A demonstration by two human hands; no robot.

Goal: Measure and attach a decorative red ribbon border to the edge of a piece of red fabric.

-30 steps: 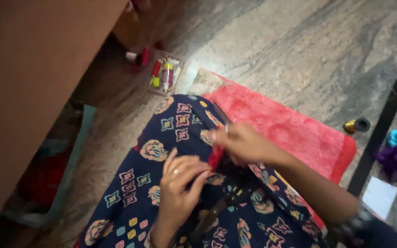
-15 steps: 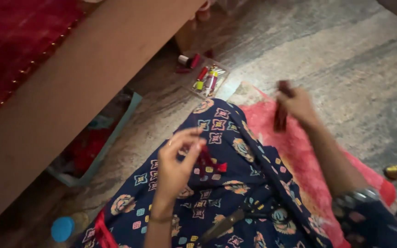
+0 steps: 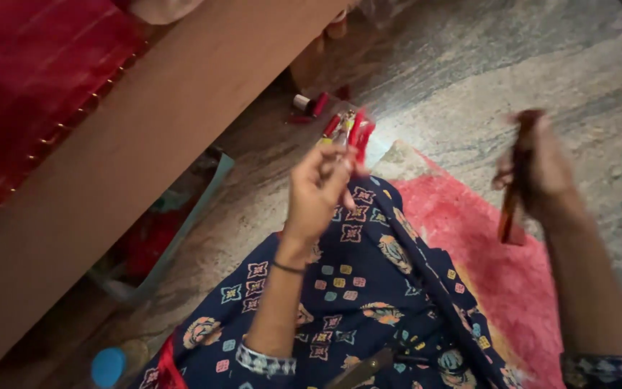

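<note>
Fingers (image 3: 336,160) of the left hand (image 3: 317,193) pinched together on a small red piece (image 3: 360,138), raised above the lap of dark blue patterned fabric (image 3: 354,288). Right hand (image 3: 545,184) blurred, clenched around a dark brown strip (image 3: 516,180) that hangs below the fist. Pink mat (image 3: 484,245) under the legs on the stone floor (image 3: 469,86). Wooden frame (image 3: 145,158) to the left. Clear box of thread spools (image 3: 336,122) on the floor beyond the left hand.
</note>
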